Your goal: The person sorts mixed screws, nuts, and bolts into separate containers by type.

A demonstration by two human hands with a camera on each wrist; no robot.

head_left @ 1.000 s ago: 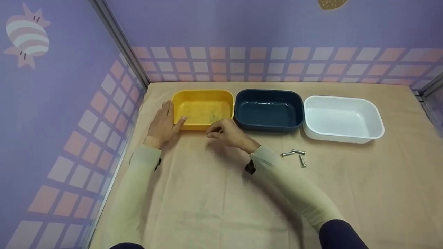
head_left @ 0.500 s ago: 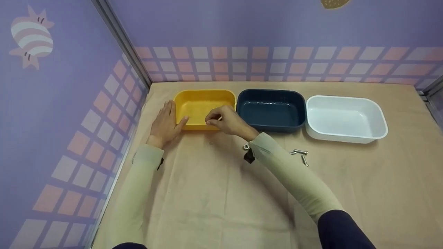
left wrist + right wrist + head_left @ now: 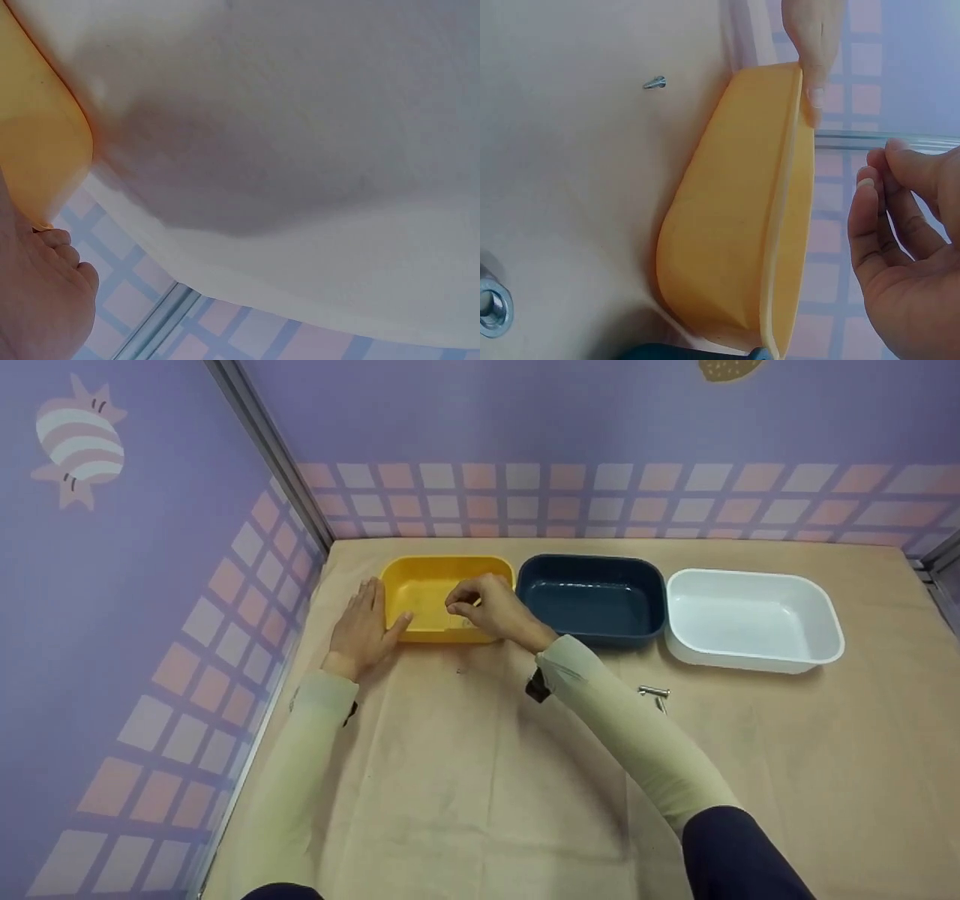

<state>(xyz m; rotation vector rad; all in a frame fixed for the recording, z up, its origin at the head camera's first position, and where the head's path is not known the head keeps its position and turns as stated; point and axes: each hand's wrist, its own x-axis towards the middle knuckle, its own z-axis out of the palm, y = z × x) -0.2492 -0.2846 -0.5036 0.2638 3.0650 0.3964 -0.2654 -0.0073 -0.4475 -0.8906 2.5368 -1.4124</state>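
The left hand point(image 3: 360, 631) holds the near left corner of the yellow plastic bin point(image 3: 420, 636), fingers along its outer side and thumb over the rim. Over the bin's right part hovers the right hand point(image 3: 491, 606), its thumb and fingertips drawn together. In the right wrist view the right hand point(image 3: 911, 217) shows no item between its fingertips; anything small there is hidden. A small screw point(image 3: 655, 82) lies on the cloth in front of the bin. Closer to that camera is a metal nut point(image 3: 493, 309), cut by the frame edge.
A dark blue bin point(image 3: 592, 604) stands right of the yellow one, then a white bin point(image 3: 754, 619). Metal bolts point(image 3: 654, 691) lie on the beige cloth before them, partly covered by the right sleeve. Patterned panels point(image 3: 525, 427) enclose the back and left.
The right hand has risen from the cloth at the yellow bin's front edge, over the rim, to above its inside. The left hand keeps its place on the bin.
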